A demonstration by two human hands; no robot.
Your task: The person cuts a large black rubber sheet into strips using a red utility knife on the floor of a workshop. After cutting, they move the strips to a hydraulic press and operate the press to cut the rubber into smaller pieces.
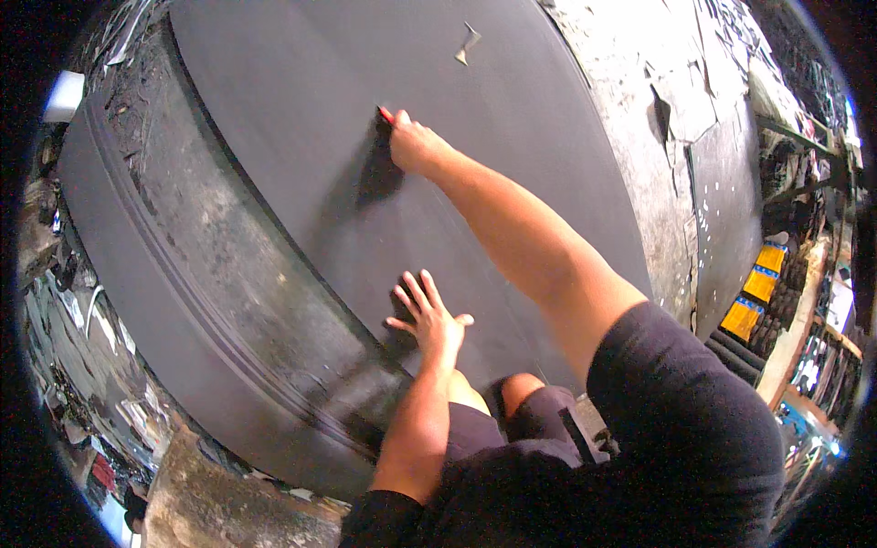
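A large dark grey sheet (301, 110), rubber or foam by its matte look, lies flat over a worn, dusty floor (639, 110). The right hand (413, 143) reaches far out over the sheet, its grip closed around a small red-tipped tool (385, 115), a marker or cutter; which one is too small to tell. The tip of the tool touches the sheet near its middle, and the hand casts a dark shadow just beside it. The left hand (427, 315) presses flat on the same sheet closer to the body, its grip open with fingers spread, holding nothing. The person's bare knees (521, 388) rest on the sheet's near edge.

Under the top sheet, to the left, a second, scuffed grey layer (183, 265) with parallel grooves shows along the curved edge. A small torn scrap (468, 43) lies on the sheet far ahead. At the right, beyond the cracked floor, yellow and blue boxes (756, 288) stand in a row just beside stacked black material; their contents cannot be seen. Cluttered scraps (82, 365) lie along the left edge.
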